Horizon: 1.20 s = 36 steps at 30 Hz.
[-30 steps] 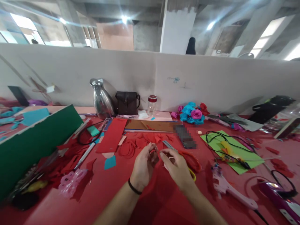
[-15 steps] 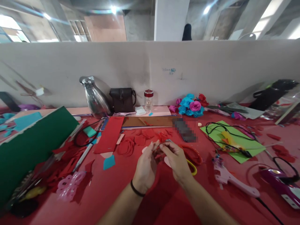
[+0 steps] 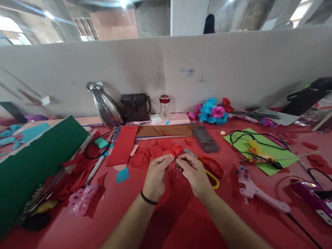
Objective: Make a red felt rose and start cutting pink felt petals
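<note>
Red flower (image 3: 177,149), small and crumpled-looking, sits upright at my fingertips, just in front of me over the counter (image 3: 124,211). My left hand (image 3: 155,178) is nearly closed, thumb and forefinger pinched at the flower's base; my right hand (image 3: 195,176) pinches there too, its fingers curled in close. Thin wire-like strands (image 3: 177,171) hang below, between my two hands. Just beyond my right hand lie red-handled scissors (image 3: 218,166), with a yellow loop (image 3: 214,181) beside them. Near my left hand I have a cluster of rounded red pieces (image 3: 140,159), and next to those a long red strip (image 3: 121,147). Farther right rest a pink glue gun (image 3: 263,197) and a light-green sheet (image 3: 269,170) with black cord across it. Toward the wall stand a metal jug (image 3: 106,105), a dark bag (image 3: 136,108) and a red-lidded jar (image 3: 164,109), with a bunch of blue, pink and red flowers (image 3: 214,112) to their right.
</note>
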Tool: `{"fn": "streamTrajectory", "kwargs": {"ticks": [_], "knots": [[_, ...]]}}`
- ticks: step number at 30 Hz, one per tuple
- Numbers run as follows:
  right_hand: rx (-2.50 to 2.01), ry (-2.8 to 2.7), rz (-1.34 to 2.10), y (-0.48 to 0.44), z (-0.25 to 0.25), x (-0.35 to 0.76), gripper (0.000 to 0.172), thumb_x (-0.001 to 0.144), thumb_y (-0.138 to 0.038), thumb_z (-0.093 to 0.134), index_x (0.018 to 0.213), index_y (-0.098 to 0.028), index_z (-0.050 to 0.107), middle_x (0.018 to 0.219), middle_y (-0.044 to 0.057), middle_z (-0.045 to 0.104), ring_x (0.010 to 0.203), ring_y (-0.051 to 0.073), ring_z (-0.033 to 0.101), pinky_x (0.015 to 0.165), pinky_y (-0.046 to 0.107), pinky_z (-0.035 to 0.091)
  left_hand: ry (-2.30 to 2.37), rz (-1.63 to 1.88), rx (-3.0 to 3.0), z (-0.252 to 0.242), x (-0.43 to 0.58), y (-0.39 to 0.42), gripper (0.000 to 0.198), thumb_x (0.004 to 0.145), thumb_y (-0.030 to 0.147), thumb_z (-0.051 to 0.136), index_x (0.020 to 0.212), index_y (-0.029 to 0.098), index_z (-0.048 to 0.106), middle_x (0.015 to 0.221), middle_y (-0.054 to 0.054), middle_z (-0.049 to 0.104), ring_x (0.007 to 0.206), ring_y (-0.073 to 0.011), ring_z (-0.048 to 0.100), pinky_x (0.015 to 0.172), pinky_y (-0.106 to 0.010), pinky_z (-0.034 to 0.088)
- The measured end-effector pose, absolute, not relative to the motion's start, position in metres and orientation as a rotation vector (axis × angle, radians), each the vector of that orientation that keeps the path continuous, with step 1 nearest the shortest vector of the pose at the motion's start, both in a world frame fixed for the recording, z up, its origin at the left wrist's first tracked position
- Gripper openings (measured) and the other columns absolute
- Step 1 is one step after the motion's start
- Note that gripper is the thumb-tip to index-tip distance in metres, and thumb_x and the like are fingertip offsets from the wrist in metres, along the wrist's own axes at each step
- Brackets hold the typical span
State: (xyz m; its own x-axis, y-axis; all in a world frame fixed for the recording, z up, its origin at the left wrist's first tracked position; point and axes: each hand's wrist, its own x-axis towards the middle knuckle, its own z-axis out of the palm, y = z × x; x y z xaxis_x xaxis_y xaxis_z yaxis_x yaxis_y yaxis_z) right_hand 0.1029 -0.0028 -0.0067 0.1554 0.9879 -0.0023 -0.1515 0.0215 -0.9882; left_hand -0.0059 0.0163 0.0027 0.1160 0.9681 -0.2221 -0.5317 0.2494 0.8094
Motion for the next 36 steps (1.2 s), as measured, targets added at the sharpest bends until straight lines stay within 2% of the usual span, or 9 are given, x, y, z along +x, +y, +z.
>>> {"fn": "streamTrajectory", "kwargs": {"ticks": [8, 17, 26, 30, 32, 34, 36], "knots": [[-1.191, -1.098, 1.103, -0.004, -0.005, 0.103, 0.016, 0.073, -0.034, 0.060, 0.067, -0.020, 0.058, 0.058, -0.005, 0.048, 0.052, 0.010, 0.039, 0.049, 0.022, 0.030, 0.884, 1.255, 0.677, 0.006, -0.006, 0.015, 0.017, 0.051, 0.025, 0.081, 0.056, 0.015, 0.068, 0.057, 0.003, 0.061, 0.055, -0.0068, 0.050, 0.062, -0.020, 0.041], [-1.168, -1.165, 1.068, -0.004, -0.011, 0.102, 0.015, 0.077, -0.032, 0.057, 0.068, -0.020, 0.058, 0.059, -0.004, 0.049, 0.055, 0.011, 0.040, 0.053, 0.023, 0.033, 0.999, 1.293, 0.847, 0.010, -0.005, 0.011, 0.016, 0.061, 0.028, 0.077, 0.061, 0.015, 0.068, 0.063, 0.001, 0.062, 0.064, -0.0101, 0.053, 0.066, -0.022, 0.042], [-1.200, -1.254, 0.983, -0.006, -0.010, 0.102, 0.015, 0.078, -0.031, 0.055, 0.068, -0.020, 0.059, 0.063, -0.002, 0.058, 0.060, 0.013, 0.050, 0.060, 0.024, 0.040, 1.033, 1.306, 0.964, 0.009, -0.009, 0.012, 0.029, 0.062, 0.043, 0.077, 0.060, 0.015, 0.066, 0.059, 0.001, 0.059, 0.060, -0.0115, 0.049, 0.061, -0.023, 0.038], [-1.215, -1.250, 0.929, -0.008, -0.009, 0.101, 0.015, 0.079, -0.034, 0.055, 0.072, -0.021, 0.059, 0.066, -0.001, 0.060, 0.063, 0.015, 0.054, 0.059, 0.024, 0.042, 1.058, 1.393, 0.880, 0.007, -0.013, 0.016, 0.048, 0.072, 0.063, 0.058, 0.059, 0.018, 0.068, 0.062, -0.003, 0.063, 0.070, -0.0168, 0.055, 0.069, -0.027, 0.040], [-1.228, -1.250, 0.901, -0.008, -0.009, 0.101, 0.016, 0.080, -0.034, 0.055, 0.073, -0.021, 0.059, 0.066, 0.000, 0.060, 0.063, 0.015, 0.054, 0.058, 0.024, 0.042, 1.055, 1.392, 0.852, 0.007, -0.016, 0.019, 0.054, 0.077, 0.065, 0.049, 0.059, 0.018, 0.069, 0.065, -0.006, 0.065, 0.073, -0.0187, 0.057, 0.071, -0.028, 0.040], [-1.238, -1.255, 0.869, -0.008, -0.010, 0.102, 0.016, 0.081, -0.035, 0.055, 0.074, -0.020, 0.060, 0.068, 0.000, 0.061, 0.064, 0.015, 0.055, 0.059, 0.024, 0.042, 1.033, 1.369, 0.858, 0.007, -0.018, 0.020, 0.043, 0.075, 0.056, 0.057, 0.061, 0.018, 0.070, 0.068, -0.006, 0.067, 0.073, -0.0189, 0.057, 0.072, -0.029, 0.040], [-1.247, -1.272, 0.827, -0.007, -0.012, 0.103, 0.017, 0.081, -0.035, 0.054, 0.076, -0.020, 0.061, 0.071, 0.001, 0.062, 0.066, 0.015, 0.055, 0.060, 0.025, 0.043, 1.003, 1.341, 0.891, 0.009, -0.019, 0.020, 0.021, 0.067, 0.038, 0.069, 0.065, 0.018, 0.072, 0.068, -0.005, 0.067, 0.072, -0.0179, 0.056, 0.073, -0.028, 0.040]]}}
